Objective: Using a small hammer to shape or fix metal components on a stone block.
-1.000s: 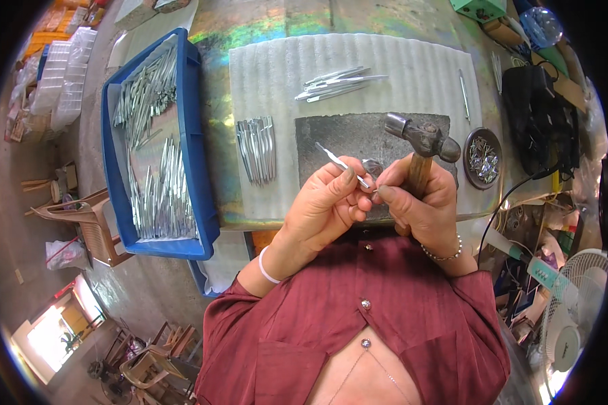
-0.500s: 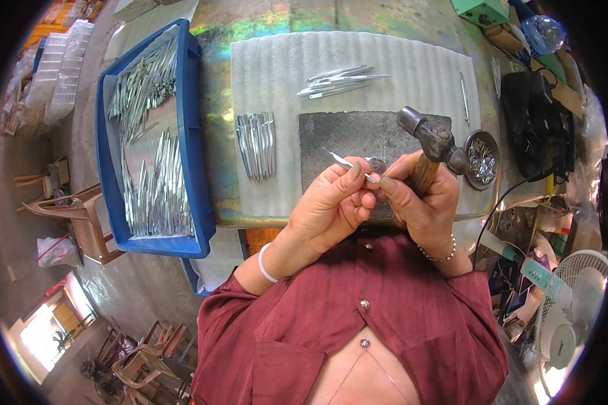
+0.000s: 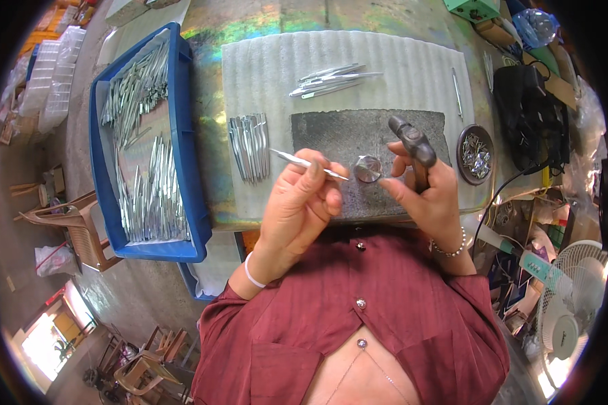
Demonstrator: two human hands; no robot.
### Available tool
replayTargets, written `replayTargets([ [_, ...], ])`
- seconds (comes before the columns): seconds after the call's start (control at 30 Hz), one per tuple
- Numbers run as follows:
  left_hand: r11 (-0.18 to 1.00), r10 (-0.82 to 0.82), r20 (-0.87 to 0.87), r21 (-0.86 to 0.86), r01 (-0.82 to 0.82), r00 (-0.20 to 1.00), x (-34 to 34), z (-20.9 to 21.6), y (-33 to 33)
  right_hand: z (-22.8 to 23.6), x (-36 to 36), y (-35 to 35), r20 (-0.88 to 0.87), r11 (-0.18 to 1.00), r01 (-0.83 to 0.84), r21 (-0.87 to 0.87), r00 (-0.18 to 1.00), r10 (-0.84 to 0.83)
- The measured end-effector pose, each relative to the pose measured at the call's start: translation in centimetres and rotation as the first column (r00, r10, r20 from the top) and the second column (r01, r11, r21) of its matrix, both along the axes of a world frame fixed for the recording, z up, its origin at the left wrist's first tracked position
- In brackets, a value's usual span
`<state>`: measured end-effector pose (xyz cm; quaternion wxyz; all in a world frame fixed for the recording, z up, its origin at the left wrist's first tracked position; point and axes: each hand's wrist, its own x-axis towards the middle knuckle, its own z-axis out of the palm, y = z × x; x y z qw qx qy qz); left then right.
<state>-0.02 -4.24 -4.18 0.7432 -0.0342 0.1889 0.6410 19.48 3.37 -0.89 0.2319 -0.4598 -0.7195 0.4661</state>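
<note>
My left hand (image 3: 300, 197) pinches a slim, pointed silver metal piece (image 3: 292, 159), held slantwise above the near-left part of a dark mat (image 3: 331, 128). In my right hand (image 3: 431, 202) is a hammer (image 3: 412, 140), its head up and its handle mostly hidden in the palm. The thumb and forefinger of that hand are spread beside a small round metal block (image 3: 367, 169) on the mat. Left of the mat lies a neat row of similar silver pieces (image 3: 249, 147). Beyond it, a loose bundle of them (image 3: 332, 79) rests on a white foam sheet (image 3: 412, 67).
A blue tray (image 3: 189, 135) full of silver pieces stands at the left. On the right are a round dish of small metal bits (image 3: 475, 154), a single thin piece (image 3: 457, 92), a black bag-like object (image 3: 530, 115) with a cable, and a fan (image 3: 567, 310).
My hands have moved apart. The left has gone left with the silver piece, and the right fingers have let go of its end and spread. The round block is now uncovered.
</note>
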Motion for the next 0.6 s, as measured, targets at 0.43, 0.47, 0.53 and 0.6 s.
replayTargets([
  [0.43, 0.992, 0.021, -0.488, 0.118, 0.042, 0.873, 0.6, -0.2, 0.6, -1.1, -1.1, 1.0, 0.011, 0.98, -0.158, 0.12, 0.987, 0.157],
  [0.47, 0.991, 0.024, -0.564, 0.122, 0.054, 0.825, 0.8, -0.3, 0.7, -1.3, -1.0, 0.9, -0.079, 0.993, -0.063, 0.105, 0.994, 0.071],
  [0.53, 0.99, 0.026, -0.636, 0.122, 0.066, 0.771, 1.2, -0.4, 0.9, -1.1, 0.1, 0.8, -0.062, 0.999, -0.02, -0.028, 0.998, 0.019],
  [0.6, 0.988, 0.044, -0.78, 0.128, 0.09, 0.624, 1.5, -0.1, 1.1, -1.3, 0.8, 0.6, -0.039, 0.987, 0.022, -0.161, 0.999, -0.029],
])
